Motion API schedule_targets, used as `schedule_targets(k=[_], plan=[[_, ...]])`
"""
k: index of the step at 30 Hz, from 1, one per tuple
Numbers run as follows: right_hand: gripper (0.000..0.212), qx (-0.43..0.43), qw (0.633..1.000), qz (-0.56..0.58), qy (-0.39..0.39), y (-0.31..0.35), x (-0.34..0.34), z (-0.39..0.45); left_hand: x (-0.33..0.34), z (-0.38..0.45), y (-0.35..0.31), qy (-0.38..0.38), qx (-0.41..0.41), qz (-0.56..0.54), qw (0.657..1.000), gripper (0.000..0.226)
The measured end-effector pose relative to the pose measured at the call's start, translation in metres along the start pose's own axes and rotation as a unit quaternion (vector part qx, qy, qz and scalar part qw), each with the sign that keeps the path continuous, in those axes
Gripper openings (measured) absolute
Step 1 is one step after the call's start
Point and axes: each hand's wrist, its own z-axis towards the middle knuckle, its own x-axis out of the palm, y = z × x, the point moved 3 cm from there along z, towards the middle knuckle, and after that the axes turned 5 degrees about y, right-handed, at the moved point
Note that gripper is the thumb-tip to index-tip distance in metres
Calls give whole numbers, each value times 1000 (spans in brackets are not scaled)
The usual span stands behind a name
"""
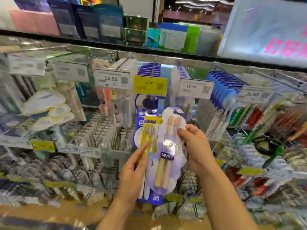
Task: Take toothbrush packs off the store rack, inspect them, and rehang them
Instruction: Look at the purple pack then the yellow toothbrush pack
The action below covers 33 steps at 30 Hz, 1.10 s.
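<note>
I hold two toothbrush packs in front of the rack. My right hand (194, 146) pinches the upper right edge of a lilac and white pack (167, 163) with two orange-handled brushes and an "NVR" label. Behind it is a blue and yellow pack (146, 130), which my left hand (132, 170) holds at its left side, fingers stretched along it. The lilac pack overlaps and hides most of the blue one. Both packs are upright and off the hooks.
The store rack (166, 58) carries rows of hanging toothbrush packs on metal hooks with price tags, among them a yellow tag (150, 85) and a white tag (196, 88). A shelf above holds boxes (172, 37). More packs hang lower left and right.
</note>
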Motion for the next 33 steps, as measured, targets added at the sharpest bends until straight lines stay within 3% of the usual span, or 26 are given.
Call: schedule_targets(k=[4, 8, 13, 23, 30, 33], plan=[[8, 7, 999, -26, -44, 2, -2, -6, -32, -3, -4, 32, -29, 11, 999, 38], [11, -8, 992, -45, -116, 0, -20, -9, -47, -3, -6, 30, -46, 2, 998, 37], [19, -33, 986, -73, -144, 4, -27, -12, -47, -2, -7, 43, -58, 0, 997, 38], [13, -167, 981, -74, -70, 28, -21, -3, -30, 9, -12, 25, -47, 2, 999, 37], [13, -206, 976, -45, -49, 43, -22, 17, -21, 15, -17, 16, -33, 21, 999, 38], [22, -202, 978, -19, -54, 46, -22, 27, -16, 14, -18, 16, -32, 29, 999, 37]])
